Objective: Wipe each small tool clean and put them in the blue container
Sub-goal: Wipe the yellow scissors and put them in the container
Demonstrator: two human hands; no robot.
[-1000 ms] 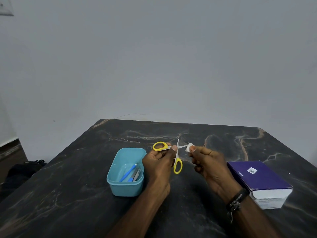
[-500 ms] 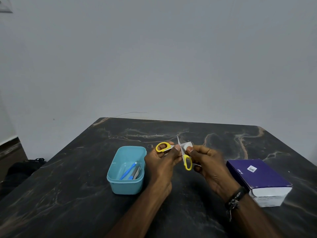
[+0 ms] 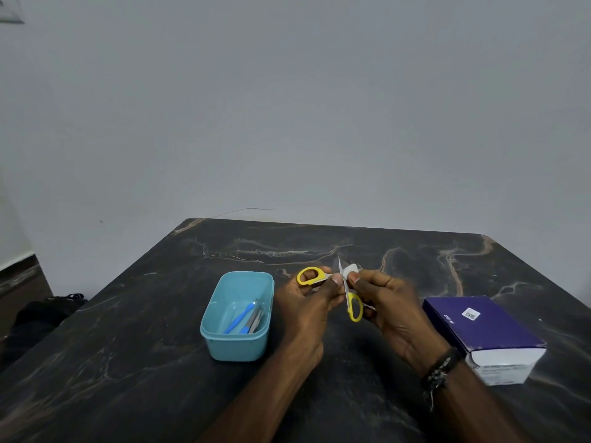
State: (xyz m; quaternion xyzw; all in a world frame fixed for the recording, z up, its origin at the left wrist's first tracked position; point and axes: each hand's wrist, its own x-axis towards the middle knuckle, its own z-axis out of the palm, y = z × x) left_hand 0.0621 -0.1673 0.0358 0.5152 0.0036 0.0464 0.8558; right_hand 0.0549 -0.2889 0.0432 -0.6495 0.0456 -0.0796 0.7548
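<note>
At frame centre the left hand [image 3: 307, 298] grips the opened yellow-handled scissors [image 3: 347, 290] above the table [image 3: 128, 362]; one blade points up-frame, its long axis near vertical; the right hand [image 3: 388, 302] pinches a white wipe [image 3: 351, 270] against it; the blue container [image 3: 238, 346] sits just left.

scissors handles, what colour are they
Yellow: both handle loops of the scissors held in the left hand, clearest in the head view.

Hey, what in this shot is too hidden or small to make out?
Head view only:
- Scissors: pivot hidden by left hand and right hand.
- Wipe: mostly behind right fingers.
- Tools in container: too small to identify.
- Box label: blurred.
</note>
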